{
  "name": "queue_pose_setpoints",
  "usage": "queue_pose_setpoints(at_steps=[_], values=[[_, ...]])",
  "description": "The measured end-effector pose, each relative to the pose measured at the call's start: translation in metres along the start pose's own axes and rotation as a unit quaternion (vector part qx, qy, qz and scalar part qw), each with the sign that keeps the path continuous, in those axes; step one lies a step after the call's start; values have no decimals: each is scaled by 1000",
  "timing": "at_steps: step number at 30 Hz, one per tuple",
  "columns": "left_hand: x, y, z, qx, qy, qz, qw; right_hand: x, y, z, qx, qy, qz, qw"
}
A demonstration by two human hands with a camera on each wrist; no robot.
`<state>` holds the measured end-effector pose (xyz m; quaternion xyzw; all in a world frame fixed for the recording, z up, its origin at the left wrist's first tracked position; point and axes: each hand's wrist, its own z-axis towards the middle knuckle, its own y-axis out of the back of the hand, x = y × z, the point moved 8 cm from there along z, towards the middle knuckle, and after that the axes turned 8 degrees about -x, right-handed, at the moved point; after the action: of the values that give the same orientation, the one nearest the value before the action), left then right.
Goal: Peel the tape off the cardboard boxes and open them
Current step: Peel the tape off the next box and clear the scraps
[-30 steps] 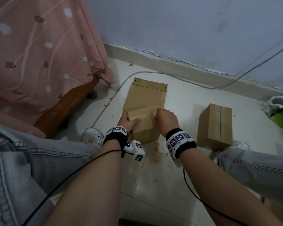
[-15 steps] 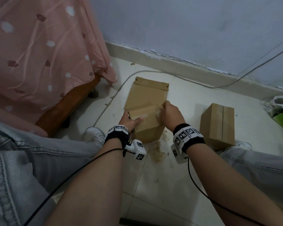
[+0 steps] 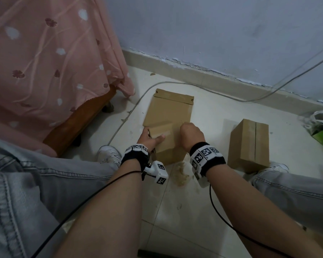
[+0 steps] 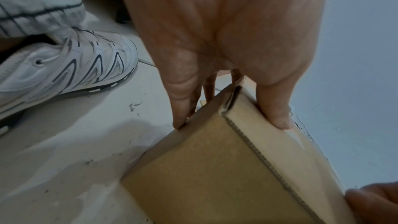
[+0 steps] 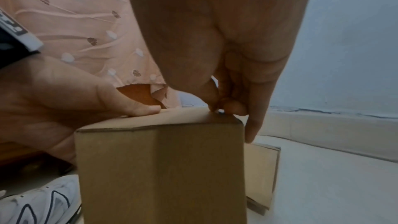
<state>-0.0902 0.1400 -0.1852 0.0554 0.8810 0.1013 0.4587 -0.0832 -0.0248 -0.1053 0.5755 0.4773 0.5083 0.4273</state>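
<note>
On the floor between the feet, the near cardboard box [image 3: 168,146] is clasped by the left hand [image 3: 149,139], thumb on top, while tape at its top far edge is pinched by the right hand [image 3: 191,133].

Head view: looks forward and down from above the seated person's knees onto the floor [image 3: 213,116], toward the wall's foot; takes in both forearms and the whole work area.
Left wrist view: looks along the left hand [image 4: 226,48] from very near, down at the box [image 4: 215,168] and the floor's near part by a white shoe [image 4: 64,71].
Right wrist view: looks along the right hand [image 5: 215,48] from very near and low, level with the box top, facing the pink bedspread [image 5: 75,23] and wall.
Shared: all three show the same box; the right wrist view also catches the left hand, the left wrist view a fingertip at its lower right edge.
</note>
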Motion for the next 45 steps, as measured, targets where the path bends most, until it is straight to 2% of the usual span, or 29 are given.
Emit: queue_pose_setpoints(at_steps=[6,11,13,15,18,20,22,25,27,30,34,40,45], values=[[1,-3,3,1,9,7,1000,-30,-13,4,38,-133,138,981],[4,-4,8,9,7,-2,1000,-68,-21,13,15,-253,312,916],[4,-2,9,5,2,-13,1000,-75,-28,14,37,-260,365,893],[1,1,9,-2,-9,-12,1000,-81,-32,14,49,-263,384,884],[-9,7,8,-9,-59,32,998,-92,-43,17,18,-288,428,856],[-33,9,7,-17,-144,148,978,-92,-45,27,0,-267,429,863],[-61,1,5,-6,-202,270,941,-77,-20,25,-20,-252,436,864],[-85,-23,-4,44,-225,424,876,-58,10,27,-31,-225,480,847],[-88,-33,-7,60,-228,446,863,-51,16,32,-25,-202,475,856],[-86,-35,-9,54,-227,414,880,-43,12,30,2,-173,440,881],[-80,-38,-16,46,-231,407,882,-44,7,26,-7,-174,392,903],[-67,-24,-12,37,-208,337,918,-46,-18,34,7,-212,408,888],[-47,0,-3,22,-171,309,935,-82,-33,35,11,-279,397,874]])
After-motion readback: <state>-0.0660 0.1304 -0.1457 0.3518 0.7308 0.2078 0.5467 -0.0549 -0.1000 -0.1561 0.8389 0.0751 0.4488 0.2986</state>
